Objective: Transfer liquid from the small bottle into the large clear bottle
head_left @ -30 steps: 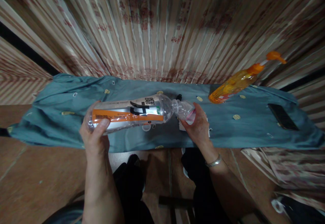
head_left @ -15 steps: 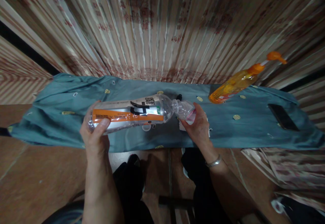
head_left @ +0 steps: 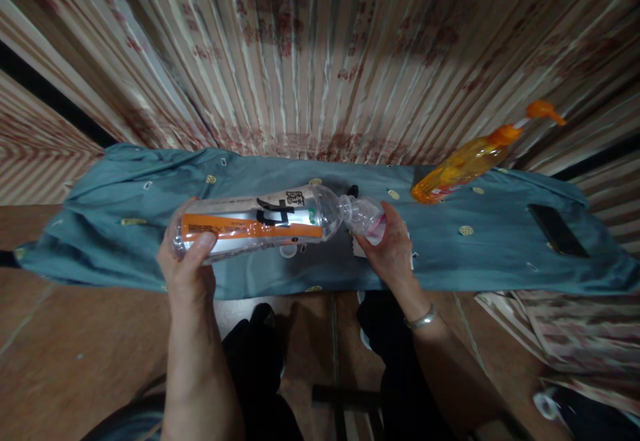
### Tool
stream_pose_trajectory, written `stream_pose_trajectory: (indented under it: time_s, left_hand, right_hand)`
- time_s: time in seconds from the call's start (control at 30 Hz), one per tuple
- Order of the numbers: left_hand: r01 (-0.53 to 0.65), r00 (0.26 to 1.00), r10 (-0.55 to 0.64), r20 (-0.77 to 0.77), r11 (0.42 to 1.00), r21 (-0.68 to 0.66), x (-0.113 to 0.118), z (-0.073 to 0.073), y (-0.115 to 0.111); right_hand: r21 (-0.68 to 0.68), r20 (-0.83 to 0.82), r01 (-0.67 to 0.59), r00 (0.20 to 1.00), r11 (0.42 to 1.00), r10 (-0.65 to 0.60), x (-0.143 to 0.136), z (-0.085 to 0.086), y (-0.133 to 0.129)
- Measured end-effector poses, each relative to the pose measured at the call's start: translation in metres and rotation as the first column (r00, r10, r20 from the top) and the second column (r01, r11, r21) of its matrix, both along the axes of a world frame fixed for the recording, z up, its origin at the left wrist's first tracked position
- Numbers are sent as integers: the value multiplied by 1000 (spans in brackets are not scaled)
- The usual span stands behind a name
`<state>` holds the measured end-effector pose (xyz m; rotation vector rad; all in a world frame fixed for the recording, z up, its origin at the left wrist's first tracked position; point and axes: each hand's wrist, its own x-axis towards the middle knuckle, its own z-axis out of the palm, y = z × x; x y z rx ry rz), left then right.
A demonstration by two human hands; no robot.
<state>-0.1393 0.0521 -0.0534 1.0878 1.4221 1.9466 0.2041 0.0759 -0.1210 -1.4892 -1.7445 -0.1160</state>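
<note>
A large clear plastic bottle (head_left: 250, 222) with an orange and silver label lies sideways in the air above the cloth, its neck pointing right. My left hand (head_left: 190, 254) is wrapped round its base, thumb on the label. My right hand (head_left: 391, 244) grips a small clear plastic bottle (head_left: 367, 215) with a bit of pink on it. The necks of the two bottles meet end to end; whether they are joined cannot be made out. Something white, partly hidden, lies beneath my right hand.
An orange pump bottle (head_left: 457, 167) stands at the back right of the teal cloth (head_left: 505, 227). A black phone (head_left: 557, 231) lies at the far right. A round clear cap (head_left: 289, 251) sits below the large bottle. Striped curtains (head_left: 310, 61) hang behind.
</note>
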Motion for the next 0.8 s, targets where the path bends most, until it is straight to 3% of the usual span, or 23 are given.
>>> stream_pose_trajectory:
  time_s: [0.3, 0.5, 0.8]
  left_hand:
    - [-19, 997, 18, 73, 1000, 11, 1, 4, 0]
    - [-27, 985, 22, 169, 999, 25, 4, 8, 0]
    - [-31, 994, 28, 105, 999, 24, 2, 6, 1]
  right_hand:
    - [-35, -11, 10, 1000, 999, -11, -3, 2, -1]
    - [19, 9, -5, 1000, 1000, 5, -2, 1, 0]
    - [-7, 17, -6, 1000, 1000, 6, 0, 1, 0]
